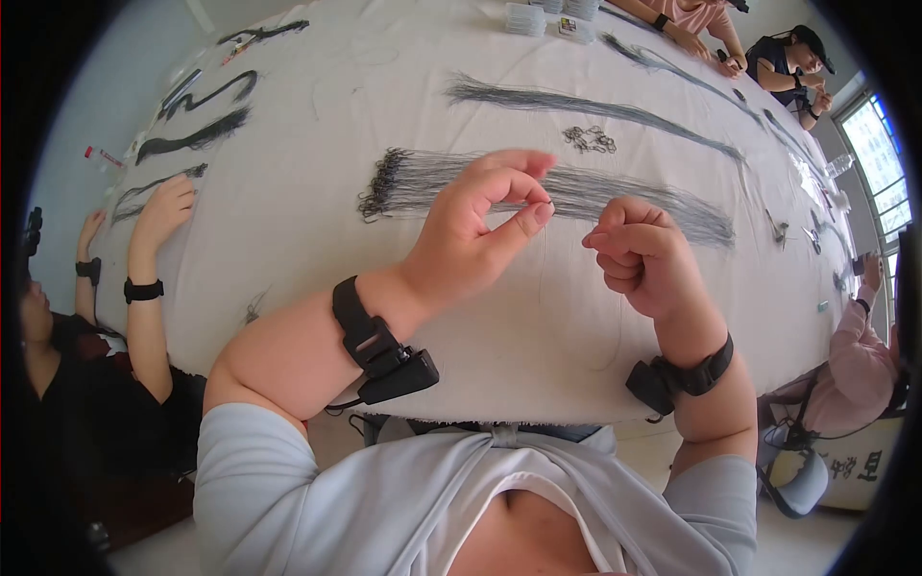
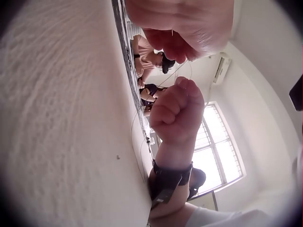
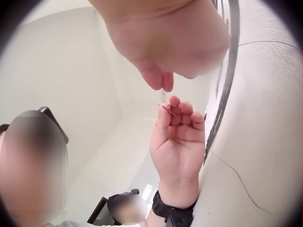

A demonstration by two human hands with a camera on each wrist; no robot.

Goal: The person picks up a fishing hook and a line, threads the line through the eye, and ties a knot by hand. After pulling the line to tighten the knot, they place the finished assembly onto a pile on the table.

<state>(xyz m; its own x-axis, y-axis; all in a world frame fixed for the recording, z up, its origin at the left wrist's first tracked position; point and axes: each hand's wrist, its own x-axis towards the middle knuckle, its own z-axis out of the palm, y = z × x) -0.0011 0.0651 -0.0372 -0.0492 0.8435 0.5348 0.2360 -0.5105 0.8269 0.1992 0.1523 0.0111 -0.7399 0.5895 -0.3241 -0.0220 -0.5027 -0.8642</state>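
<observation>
My left hand point(image 1: 471, 226) pinches a thin dark line point(image 3: 171, 112) between thumb and index finger, its other fingers loosely bent. Close to its right, my right hand point(image 1: 642, 257) has its fingers curled in, thumb and index fingertip pressed together on the line. Fine strands run between the two hands in the left wrist view, and one trails down over the cloth. Behind the hands lies a wide bundle of thin lines point(image 1: 672, 206), with dark knotted or hooked ends point(image 1: 382, 184) at its left. My left hand overlaps part of it.
A second bundle point(image 1: 576, 106) lies farther back, with a small heap of metal rings or clips point(image 1: 588, 140) in front of it. Dark bundles point(image 1: 197, 134) lie at the left. Clear plastic boxes point(image 1: 525, 19) stand at the back. Other people sit around the white-covered table point(image 1: 288, 192).
</observation>
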